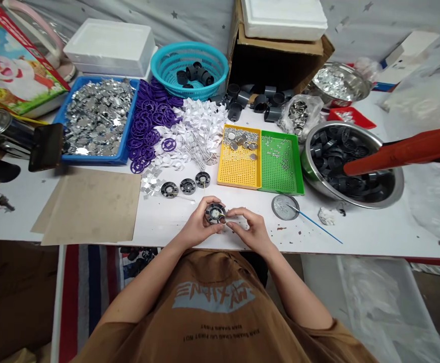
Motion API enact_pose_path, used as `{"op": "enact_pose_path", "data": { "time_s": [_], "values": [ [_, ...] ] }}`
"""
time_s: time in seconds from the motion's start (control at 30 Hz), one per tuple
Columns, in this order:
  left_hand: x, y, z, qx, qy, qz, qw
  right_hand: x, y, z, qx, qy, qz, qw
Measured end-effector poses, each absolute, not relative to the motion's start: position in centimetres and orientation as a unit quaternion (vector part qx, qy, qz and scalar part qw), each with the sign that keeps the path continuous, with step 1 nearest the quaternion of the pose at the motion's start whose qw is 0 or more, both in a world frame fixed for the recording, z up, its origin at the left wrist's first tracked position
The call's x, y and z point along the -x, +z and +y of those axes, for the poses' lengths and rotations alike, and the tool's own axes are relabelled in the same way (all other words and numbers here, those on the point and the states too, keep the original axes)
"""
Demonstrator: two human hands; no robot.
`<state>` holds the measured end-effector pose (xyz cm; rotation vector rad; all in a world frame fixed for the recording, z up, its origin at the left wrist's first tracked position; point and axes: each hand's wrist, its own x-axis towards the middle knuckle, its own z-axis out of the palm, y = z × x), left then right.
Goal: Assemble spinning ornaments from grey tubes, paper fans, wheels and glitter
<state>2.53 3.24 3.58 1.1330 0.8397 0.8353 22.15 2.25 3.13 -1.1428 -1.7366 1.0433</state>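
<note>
My left hand (200, 224) grips a black, spoked round disc (215, 214) with a pale centre, held just above the table's front edge. Close against the disc's right side is my right hand (250, 229), its thumb and forefinger closed around a thin pale wire that comes from the disc; the fingertips partly hide the wire's end. Three similar black discs lie in a row beyond my hands: a left one (169, 189), a middle one (187, 186) and a right one (202, 179). Thin wires trail from the left and right ones.
Yellow (238, 176) and green trays (280, 184) hold small metal parts. A steel bowl (395, 189) of black parts stands right, under a red-orange bar (412, 148). A round dish (285, 207) has a blue stick (321, 228). Left are cardboard sheets (95, 206) and purple rings (147, 116).
</note>
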Motion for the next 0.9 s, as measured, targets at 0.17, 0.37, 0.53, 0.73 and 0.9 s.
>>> {"op": "enact_pose_path", "data": {
  "time_s": [0.17,0.37,0.53,0.73,0.9],
  "values": [
    [-2.8,3.9,3.2,-0.529,0.365,0.378,0.667,-21.0,2.2,1.8,0.478,0.368,-0.673,0.428],
    [-3.4,3.6,3.1,-0.459,0.39,0.361,0.712,-21.0,2.2,1.6,0.495,0.266,-0.725,0.399],
    [-4.0,3.6,3.2,-0.383,0.418,0.346,0.747,-21.9,1.8,1.5,0.525,0.352,-0.655,0.415],
    [-4.1,3.4,3.2,-0.435,0.402,0.378,0.712,-22.2,1.8,1.3,0.481,0.495,-0.568,0.449],
    [-3.8,3.1,3.1,-0.515,0.357,0.4,0.669,-22.0,1.9,1.2,0.49,0.48,-0.575,0.447]
  ]
}}
